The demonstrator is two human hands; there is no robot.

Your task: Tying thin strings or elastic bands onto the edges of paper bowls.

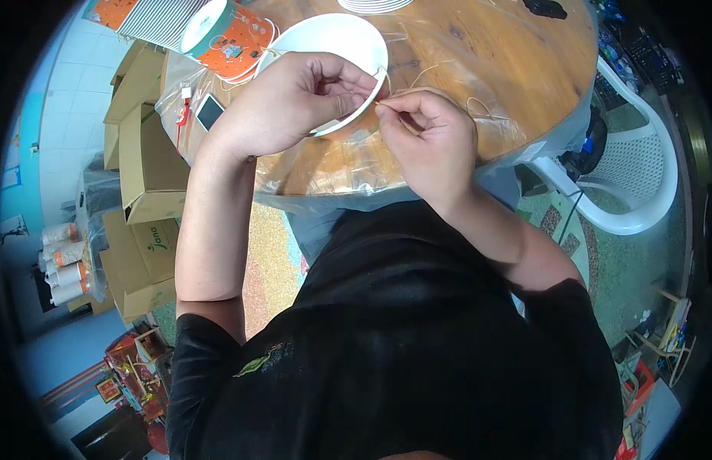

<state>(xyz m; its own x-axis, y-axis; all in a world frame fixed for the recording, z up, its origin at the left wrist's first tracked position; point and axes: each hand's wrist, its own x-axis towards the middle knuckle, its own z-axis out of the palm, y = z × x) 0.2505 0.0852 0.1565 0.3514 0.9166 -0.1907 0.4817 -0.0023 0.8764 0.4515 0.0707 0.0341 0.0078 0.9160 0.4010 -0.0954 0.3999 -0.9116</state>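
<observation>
A white paper bucket (pixel 344 38) stands tilted on the round table, its open mouth and white inside toward me. My left hand (pixel 310 96) is closed at the bucket's near right rim, its fingers reaching over the edge and its thumb inside. Just outside that rim, my right hand (pixel 433 142) pinches a thin tan cord (pixel 426 73) between thumb and forefinger. The two sets of fingertips nearly meet at the rim. A loop of cord lies on the table to the right of my right hand. The bucket's outer wall is mostly hidden.
Orange patterned paper buckets (pixel 232 46) lie at the far left of the plastic-covered wooden table (pixel 517 57). A phone (pixel 210 113) and a red cable (pixel 183 110) are near its left edge. Cardboard boxes (pixel 150 165) stand left; a white plastic chair (pixel 639 172) stands right.
</observation>
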